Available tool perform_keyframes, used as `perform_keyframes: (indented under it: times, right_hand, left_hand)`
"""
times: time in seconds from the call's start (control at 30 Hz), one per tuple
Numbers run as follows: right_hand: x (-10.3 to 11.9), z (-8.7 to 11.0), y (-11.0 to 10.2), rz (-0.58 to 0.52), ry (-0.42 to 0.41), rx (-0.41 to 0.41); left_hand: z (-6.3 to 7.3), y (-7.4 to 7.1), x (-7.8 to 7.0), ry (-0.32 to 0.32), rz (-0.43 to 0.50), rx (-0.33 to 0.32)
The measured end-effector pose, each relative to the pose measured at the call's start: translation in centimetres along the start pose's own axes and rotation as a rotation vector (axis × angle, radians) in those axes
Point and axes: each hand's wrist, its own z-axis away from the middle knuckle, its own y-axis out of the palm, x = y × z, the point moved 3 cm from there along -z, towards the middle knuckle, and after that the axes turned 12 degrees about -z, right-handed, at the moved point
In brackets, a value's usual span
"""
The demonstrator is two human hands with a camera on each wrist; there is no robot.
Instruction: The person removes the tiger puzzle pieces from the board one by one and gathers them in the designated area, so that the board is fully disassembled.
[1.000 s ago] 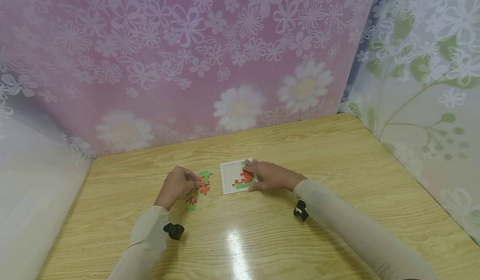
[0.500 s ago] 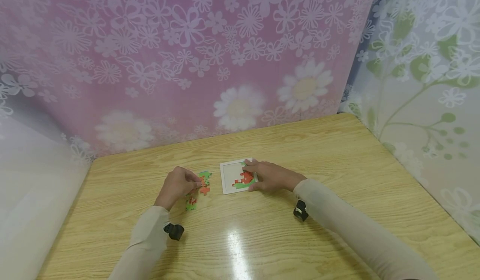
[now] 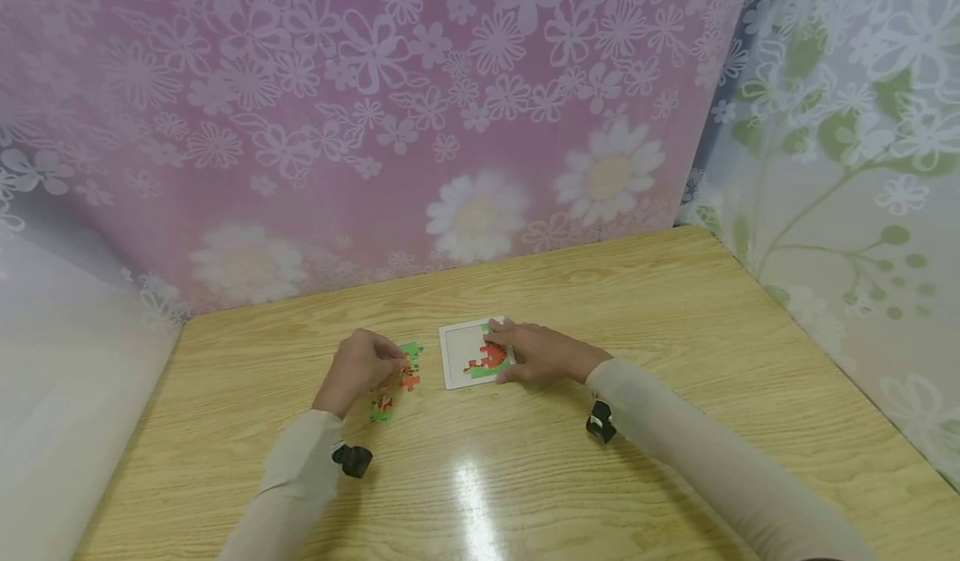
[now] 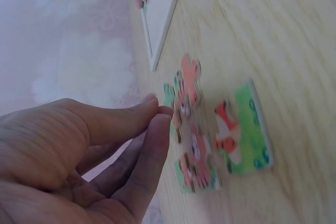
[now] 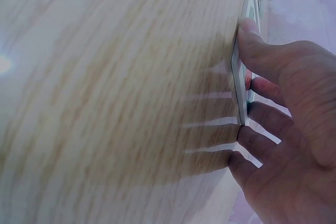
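Observation:
A white square puzzle tray (image 3: pixel 461 347) lies on the table, with joined red and green jigsaw pieces (image 3: pixel 491 361) along its right and near sides. My right hand (image 3: pixel 546 353) grips the tray's right side, thumb at the near edge and fingers at the far side. Left of the tray, my left hand (image 4: pixel 94 145) hovers close over loose jigsaw pieces. Its thumb and forefinger tips meet, and no piece shows between them. Below those fingertips in the left wrist view are an orange piece (image 4: pixel 190 80), a green-edged piece (image 4: pixel 249 135) and several others partly overlapping in view.
The wooden table (image 3: pixel 600 294) reaches back to a pink flowered curtain (image 3: pixel 360 127). Pale curtains hang at both sides. A black wrist camera (image 3: pixel 352 461) sits on the left sleeve and another camera (image 3: pixel 600 422) on the right.
My left hand has shifted slightly up, and its fingertips have drawn back a little from the orange pieces. The right hand and the tray stay in place.

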Motion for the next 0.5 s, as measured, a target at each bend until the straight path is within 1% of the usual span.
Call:
perform_keyframes:
  times: [0.1,0.27,0.4,0.5]
  right_hand:
    - [0.0,0.0,0.0,0.0,-0.004,-0.001]
    - [0.0,0.0,0.0,-0.001,0.005,0.006]
    - [0.1,0.0,0.0,-0.005,0.006,0.008]
    - [0.2,0.1,0.0,-0.009,0.005,0.006]
  left_hand:
    - [0.0,0.3,-0.7,0.025,-0.007,-0.006]
    - [0.0,0.9,-2.2,0.089,-0.027,-0.018]
    - [0.0,1.6,-3.4,0.143,-0.015,-0.012]
    - [-0.1,2.3,-4.3,0.172,-0.008,-0.012]
